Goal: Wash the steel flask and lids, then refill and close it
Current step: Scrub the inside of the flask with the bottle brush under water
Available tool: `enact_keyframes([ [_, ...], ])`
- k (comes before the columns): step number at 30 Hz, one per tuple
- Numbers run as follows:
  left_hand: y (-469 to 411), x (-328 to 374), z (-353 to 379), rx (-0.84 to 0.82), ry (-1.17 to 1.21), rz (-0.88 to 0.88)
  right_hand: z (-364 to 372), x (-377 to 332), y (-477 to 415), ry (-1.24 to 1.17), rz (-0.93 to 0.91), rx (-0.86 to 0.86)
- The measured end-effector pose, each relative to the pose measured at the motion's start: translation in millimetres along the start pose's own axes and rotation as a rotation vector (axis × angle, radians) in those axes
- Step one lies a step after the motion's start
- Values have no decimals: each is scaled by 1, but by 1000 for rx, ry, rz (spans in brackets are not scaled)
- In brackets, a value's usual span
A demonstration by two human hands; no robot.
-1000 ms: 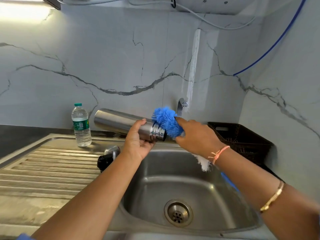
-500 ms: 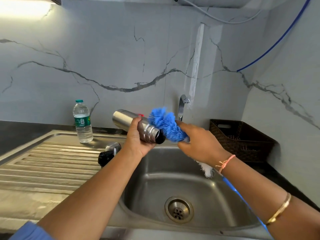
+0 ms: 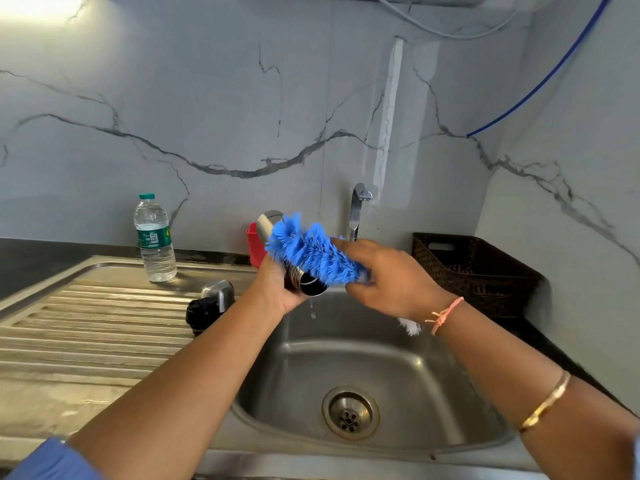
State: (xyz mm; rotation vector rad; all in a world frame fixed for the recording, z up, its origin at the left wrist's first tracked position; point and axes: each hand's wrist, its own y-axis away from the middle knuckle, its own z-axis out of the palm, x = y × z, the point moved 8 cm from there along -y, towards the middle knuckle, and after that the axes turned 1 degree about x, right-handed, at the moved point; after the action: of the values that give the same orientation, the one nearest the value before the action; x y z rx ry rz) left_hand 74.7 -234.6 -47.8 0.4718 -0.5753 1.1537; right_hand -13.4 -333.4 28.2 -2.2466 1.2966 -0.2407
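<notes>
My left hand [image 3: 277,289] grips the steel flask [image 3: 304,284] near its threaded neck, above the sink's back edge. The flask's open mouth faces me and tips down; its base [image 3: 268,220] points at the wall. Water drips from the mouth. My right hand [image 3: 388,275] holds a blue bottle brush [image 3: 311,252] by its handle, and the bristles lie across the top of the flask outside the mouth. Two lids lie on the drainboard: a black stopper [image 3: 202,311] and a steel cap [image 3: 218,292].
A plastic water bottle [image 3: 154,239] stands at the back of the ribbed drainboard [image 3: 86,323]. The steel sink basin [image 3: 398,382] lies below my hands, with the tap [image 3: 356,209] behind. A red holder [image 3: 254,247] sits behind the flask. A dark woven basket [image 3: 474,268] is at right.
My left hand has swung the flask round so its mouth points toward me and downward. The brush has come out of the mouth and now lies across the flask's outside.
</notes>
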Motion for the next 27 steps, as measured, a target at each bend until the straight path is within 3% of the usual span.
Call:
enact_keyframes([
  [6,5,12,-27,172,86,-21,12,47,20,-183,104,-33],
  [8,7,15,-28,166,92,-42,21,49,26,-183,98,-47],
  [14,13,13,-16,111,71,-88,4,28,11,-219,27,122],
  [18,16,5,-2,10,73,-53,1,1,2,-80,-71,148],
  [22,14,11,-4,-36,163,-73,-2,18,15,-55,-18,151],
  [27,11,13,-12,57,220,-47,1,22,24,-9,25,118],
])
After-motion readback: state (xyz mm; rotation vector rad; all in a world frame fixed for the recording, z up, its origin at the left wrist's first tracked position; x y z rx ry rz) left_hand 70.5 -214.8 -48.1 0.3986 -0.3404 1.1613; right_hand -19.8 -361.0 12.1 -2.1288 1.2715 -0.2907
